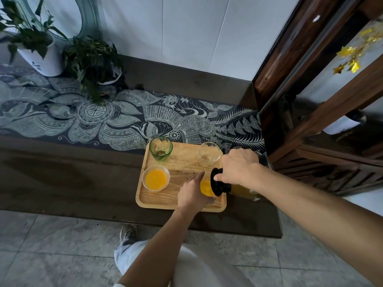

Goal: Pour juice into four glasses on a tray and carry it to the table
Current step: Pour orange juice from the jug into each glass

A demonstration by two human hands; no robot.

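1. Far left, at the back of the dark worktop (62, 172): a potted plant (41, 56) in a white pot, with a smaller plant (93, 63) just beside it on its right. Both stand at the far edge of a patterned runner (124, 121).
2. The wooden tray (182, 160) lies toward the worktop's right end, near the front edge. Its far rim overlaps the runner.
3. Tray, far-left corner: a green glass (161, 149), upright, no juice in it.
4. Tray, near-left: the front-left glass (145, 175) holds orange juice (155, 179).
5. Tray, far-right corner: a clear glass (209, 153), upright and unfilled.
6. Your left hand (193, 193) is wrapped round the front-right glass (206, 187), with the index finger stretched out past it. This glass has juice in it.
7. Your right hand (238, 168) is closed round the handle of the glass jug (242, 191). The jug is tipped over, its black lid end right at the front-right glass, and there is juice in its body.
8. Right edge: a dark wooden cabinet (310, 100) butts against the worktop.
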